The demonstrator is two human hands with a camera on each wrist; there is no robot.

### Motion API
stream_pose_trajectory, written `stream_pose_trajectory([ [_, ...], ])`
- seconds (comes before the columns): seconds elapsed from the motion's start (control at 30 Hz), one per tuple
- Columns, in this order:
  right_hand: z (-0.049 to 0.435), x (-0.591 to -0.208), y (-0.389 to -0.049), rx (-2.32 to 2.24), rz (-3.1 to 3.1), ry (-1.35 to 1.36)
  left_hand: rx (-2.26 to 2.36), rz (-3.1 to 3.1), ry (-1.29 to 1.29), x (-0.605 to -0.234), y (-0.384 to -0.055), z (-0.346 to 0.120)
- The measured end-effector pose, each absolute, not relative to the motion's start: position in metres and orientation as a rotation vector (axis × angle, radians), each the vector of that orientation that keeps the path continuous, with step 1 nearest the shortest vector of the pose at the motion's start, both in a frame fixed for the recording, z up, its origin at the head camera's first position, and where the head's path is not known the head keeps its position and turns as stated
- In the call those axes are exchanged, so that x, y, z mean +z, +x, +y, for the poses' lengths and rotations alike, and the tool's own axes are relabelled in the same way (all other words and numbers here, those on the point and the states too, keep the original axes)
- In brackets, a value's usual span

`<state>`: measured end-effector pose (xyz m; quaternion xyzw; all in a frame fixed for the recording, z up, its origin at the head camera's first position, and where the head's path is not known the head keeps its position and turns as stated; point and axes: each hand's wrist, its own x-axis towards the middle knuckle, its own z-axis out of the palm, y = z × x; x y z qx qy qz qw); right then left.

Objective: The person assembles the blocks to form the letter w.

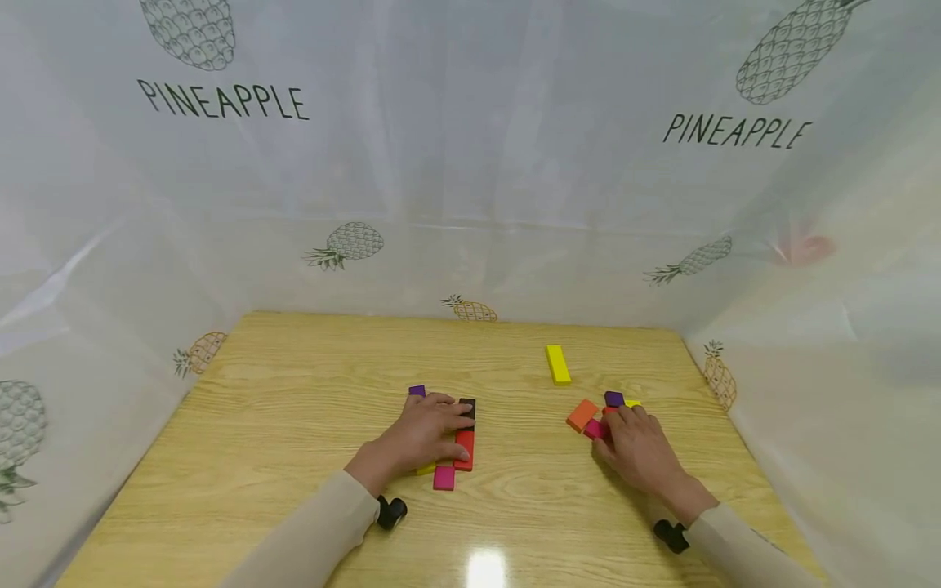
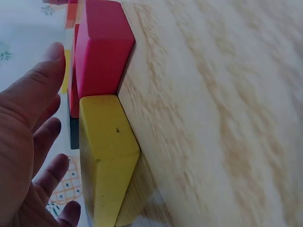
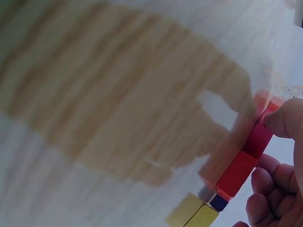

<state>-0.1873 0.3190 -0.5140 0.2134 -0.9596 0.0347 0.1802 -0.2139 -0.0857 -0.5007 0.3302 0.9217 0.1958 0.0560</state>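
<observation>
The left hand (image 1: 421, 429) spreads loose fingers over the black block (image 1: 471, 415) and a red block (image 1: 465, 441), lying end to end, near to far. The right hand (image 1: 641, 451) has its thumb at the magenta block (image 1: 595, 429) (pinching or not, I cannot tell); the orange block (image 1: 582, 415) lies just left.

Pale wood-grain bench (image 1: 323, 367): room to pass left of long flat yellow rectangular block (image 1: 558, 365), also toward person, between grips. Nearer and left of yellow block: black rectangular block (image 1: 471, 415), red rectangular block (image 1: 466, 441), left grip (image 1: 422, 429) obstruct. Nearer and right: orange rectangular block (image 1: 582, 415), right grip (image 1: 641, 445) obstruct. Beyond: white pineapple-printed sheet (image 1: 515, 163) bars way.
</observation>
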Motion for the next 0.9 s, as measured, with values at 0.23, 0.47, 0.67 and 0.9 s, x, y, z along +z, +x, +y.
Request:
stream_pose_trajectory([
  [0.23, 0.317, -0.515, -0.188, 0.080, -2.675, 0.628, 0.562, 2.785, 0.987, -0.502, -0.216, -0.088],
  [0.47, 0.316, -0.513, -0.187, 0.097, -2.691, 0.602, 0.525, 2.784, 0.986, -0.501, -0.215, -0.088],
  [0.67, 0.314, -0.498, -0.189, 0.131, -2.638, 0.602, 0.510, 2.781, 0.973, -0.500, -0.213, -0.087],
  [0.9, 0.289, -0.483, -0.202, 0.153, -2.610, 0.657, 0.523, 2.781, 0.967, -0.501, -0.213, -0.087],
])
